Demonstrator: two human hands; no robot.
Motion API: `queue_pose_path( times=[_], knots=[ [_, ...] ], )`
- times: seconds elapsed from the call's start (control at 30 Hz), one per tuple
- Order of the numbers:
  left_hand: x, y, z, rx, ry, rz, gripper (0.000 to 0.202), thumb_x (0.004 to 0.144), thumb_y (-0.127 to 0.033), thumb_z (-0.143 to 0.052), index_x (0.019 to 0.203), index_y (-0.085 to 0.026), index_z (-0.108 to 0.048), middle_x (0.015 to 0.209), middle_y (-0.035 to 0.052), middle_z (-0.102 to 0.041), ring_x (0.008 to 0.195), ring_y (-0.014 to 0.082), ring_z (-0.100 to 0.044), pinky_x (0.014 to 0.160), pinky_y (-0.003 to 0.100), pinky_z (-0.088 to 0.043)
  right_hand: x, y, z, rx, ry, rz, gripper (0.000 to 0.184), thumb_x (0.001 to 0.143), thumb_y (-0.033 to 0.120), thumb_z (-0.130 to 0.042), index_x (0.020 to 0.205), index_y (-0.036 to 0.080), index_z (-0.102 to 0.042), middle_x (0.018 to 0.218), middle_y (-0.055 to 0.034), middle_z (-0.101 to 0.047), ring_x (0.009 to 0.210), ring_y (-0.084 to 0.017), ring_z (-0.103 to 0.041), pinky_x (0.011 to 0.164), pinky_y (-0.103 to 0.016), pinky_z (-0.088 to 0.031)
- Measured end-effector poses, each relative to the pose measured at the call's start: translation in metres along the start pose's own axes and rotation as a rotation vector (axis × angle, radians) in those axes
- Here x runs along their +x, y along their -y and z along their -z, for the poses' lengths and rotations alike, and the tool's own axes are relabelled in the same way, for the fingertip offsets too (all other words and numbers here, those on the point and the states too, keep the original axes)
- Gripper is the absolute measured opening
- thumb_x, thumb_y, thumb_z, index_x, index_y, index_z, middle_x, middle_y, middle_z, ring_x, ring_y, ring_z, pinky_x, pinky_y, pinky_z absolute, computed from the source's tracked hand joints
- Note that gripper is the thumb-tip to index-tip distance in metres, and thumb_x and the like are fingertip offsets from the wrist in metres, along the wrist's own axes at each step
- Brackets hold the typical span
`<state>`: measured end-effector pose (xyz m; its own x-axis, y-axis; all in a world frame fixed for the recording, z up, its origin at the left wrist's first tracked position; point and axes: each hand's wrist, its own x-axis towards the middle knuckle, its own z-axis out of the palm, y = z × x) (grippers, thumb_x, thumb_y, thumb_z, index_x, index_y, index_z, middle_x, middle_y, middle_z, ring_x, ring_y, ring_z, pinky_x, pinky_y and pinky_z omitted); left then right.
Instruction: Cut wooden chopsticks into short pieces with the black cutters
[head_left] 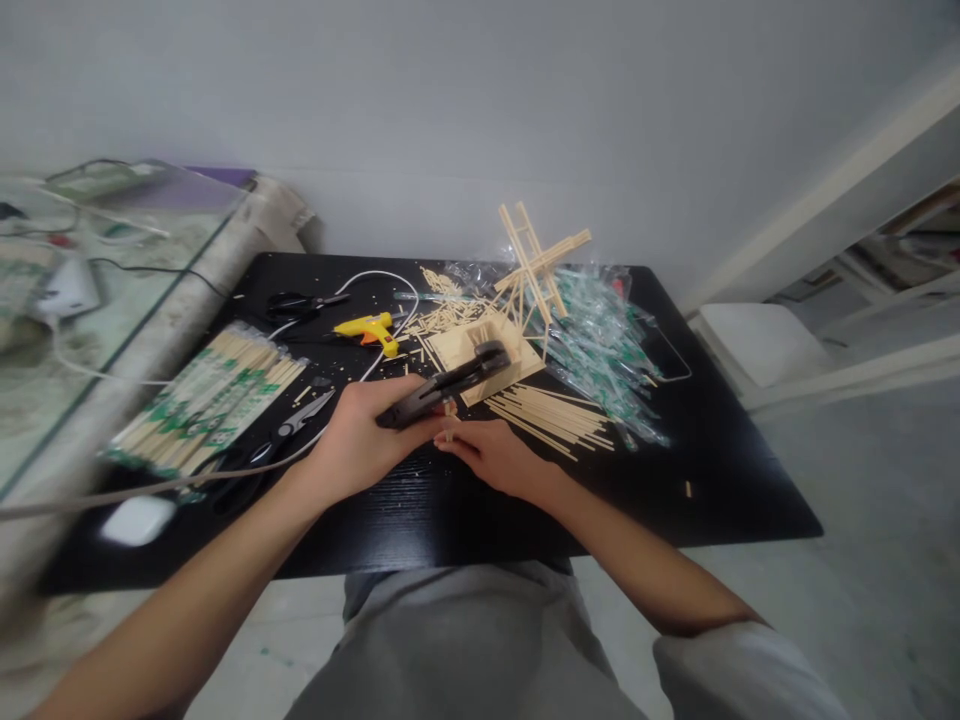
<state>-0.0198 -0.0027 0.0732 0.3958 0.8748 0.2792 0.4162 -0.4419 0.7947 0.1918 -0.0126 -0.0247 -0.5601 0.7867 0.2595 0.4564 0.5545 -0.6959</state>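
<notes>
My left hand (pixel 382 430) is closed around a long black tool (pixel 442 385) with a rounded far end; its exact kind is unclear. My right hand (pixel 495 450) meets it at the fingertips, thumb and fingers pinching a small pale piece (pixel 449 436), perhaps a bit of wooden stick. Just beyond both hands stands a stick-built model with crossed ladder-like blades (pixel 534 262), resembling a windmill, on a pale wooden base (pixel 450 347). The tool's far end overlaps the base in view. Loose thin wooden sticks (pixel 555 420) lie fanned out beside the base.
On the black table (pixel 420 520) lie a yellow glue gun (pixel 367 327), black scissors (pixel 296 305), another pair of scissors (pixel 300 420), wrapped stick bundles (pixel 217 395), cut stick pieces (pixel 450 315), plastic wrappers (pixel 607 340) and a white case (pixel 139 520). A pale cord (pixel 247 468) crosses at left.
</notes>
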Motion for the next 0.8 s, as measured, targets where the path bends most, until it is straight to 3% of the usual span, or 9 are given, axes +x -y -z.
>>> queue_pose_path(
  times=[0.2,0.53,0.6,0.67,0.8],
  knots=[
    [-0.002,0.001,0.000,0.033,-0.001,-0.011,0.018,0.086,-0.035,-0.078,0.089,-0.018,-0.078,0.085,0.0013,-0.080,0.072,0.0152,-0.072,0.066,0.025,-0.054,-0.001,-0.006,-0.008,-0.007,0.019,-0.048,0.017,0.104,0.026,-0.061,0.103,0.019,-0.076,0.101,-0.0063,-0.083,0.092,-0.021,-0.080,0.084,-0.028,-0.057],
    [-0.001,0.002,0.000,-0.018,-0.003,-0.011,0.016,0.086,-0.034,-0.078,0.090,-0.019,-0.077,0.085,0.0002,-0.080,0.075,0.0156,-0.073,0.071,0.025,-0.056,0.001,0.002,-0.003,-0.042,0.002,-0.078,0.011,0.099,0.022,-0.068,0.098,0.019,-0.079,0.091,-0.0057,-0.082,0.081,-0.020,-0.077,0.077,-0.027,-0.054],
    [-0.001,0.000,0.000,-0.030,-0.001,-0.012,0.016,0.087,-0.034,-0.077,0.089,-0.019,-0.076,0.085,0.0007,-0.080,0.074,0.0157,-0.073,0.070,0.025,-0.056,0.003,0.009,0.003,-0.006,-0.045,-0.046,0.009,0.096,0.024,-0.073,0.100,0.019,-0.079,0.089,-0.0045,-0.082,0.078,-0.019,-0.076,0.076,-0.027,-0.054],
    [-0.001,0.000,0.000,-0.034,-0.003,-0.015,0.016,0.087,-0.034,-0.077,0.088,-0.019,-0.076,0.085,0.0008,-0.080,0.073,0.0153,-0.072,0.070,0.025,-0.056,0.005,0.019,0.011,0.085,-0.140,-0.018,0.019,0.093,0.030,-0.076,0.110,0.021,-0.078,0.092,-0.0034,-0.082,0.078,-0.018,-0.075,0.077,-0.026,-0.055],
    [-0.001,0.001,0.001,0.012,-0.019,-0.014,0.016,0.086,-0.034,-0.077,0.089,-0.018,-0.076,0.081,-0.0006,-0.078,0.069,0.0136,-0.068,0.066,0.024,-0.053,0.010,0.037,0.022,0.219,-0.303,-0.039,0.019,0.097,0.035,-0.071,0.108,0.022,-0.079,0.092,-0.0021,-0.083,0.072,-0.014,-0.074,0.070,-0.022,-0.055]
  ],
)
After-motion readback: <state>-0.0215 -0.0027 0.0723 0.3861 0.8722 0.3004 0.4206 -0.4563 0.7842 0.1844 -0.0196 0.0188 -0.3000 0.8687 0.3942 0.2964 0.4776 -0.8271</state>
